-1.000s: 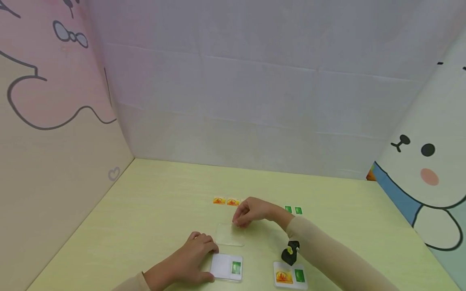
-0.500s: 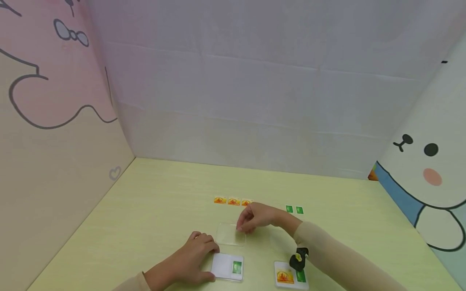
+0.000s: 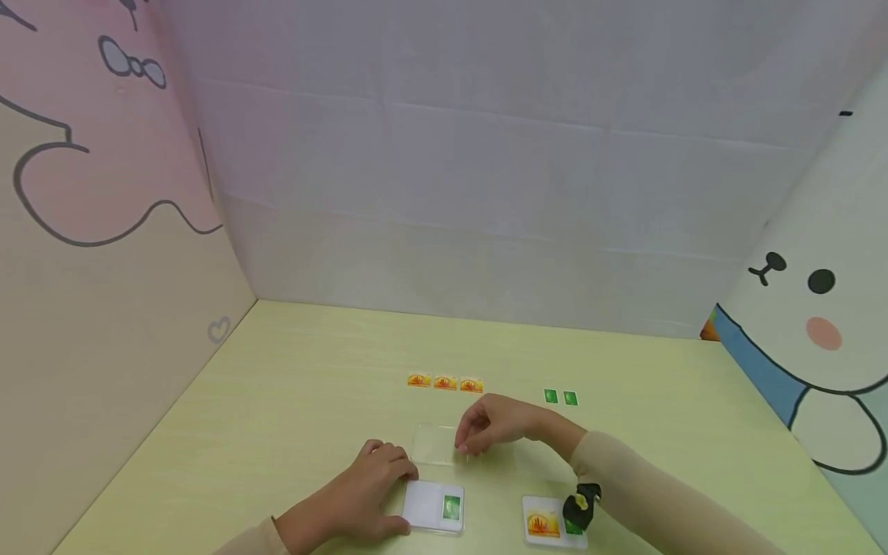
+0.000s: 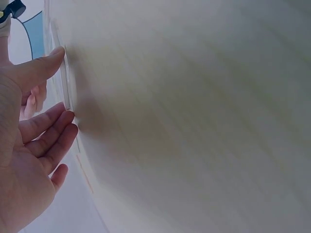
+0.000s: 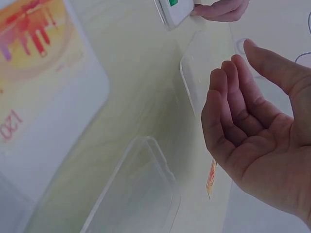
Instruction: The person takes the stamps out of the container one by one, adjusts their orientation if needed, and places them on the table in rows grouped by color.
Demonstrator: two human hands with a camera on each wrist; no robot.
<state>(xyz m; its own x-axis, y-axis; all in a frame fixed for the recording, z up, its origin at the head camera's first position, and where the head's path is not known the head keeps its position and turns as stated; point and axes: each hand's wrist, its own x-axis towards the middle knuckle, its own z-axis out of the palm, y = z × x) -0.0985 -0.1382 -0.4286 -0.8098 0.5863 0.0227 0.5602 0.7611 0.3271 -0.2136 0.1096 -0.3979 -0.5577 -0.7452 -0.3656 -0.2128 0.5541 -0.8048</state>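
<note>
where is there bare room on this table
Free: left, between the left wall and orange cards; right, between the green cards and right wall. Crowded: front middle, with white cases, clear covers, left grip and right grip.

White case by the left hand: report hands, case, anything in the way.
Left hand grips white case; green stamp at its right end. Right hand at clear lid, grip unclear. Nothing hides the green stamp.

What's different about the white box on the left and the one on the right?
The left white box shows just a green picture; the right white box shows an orange picture too. The left hand holds the left white box, but no hand touches the right. Both are flat and white.
</note>
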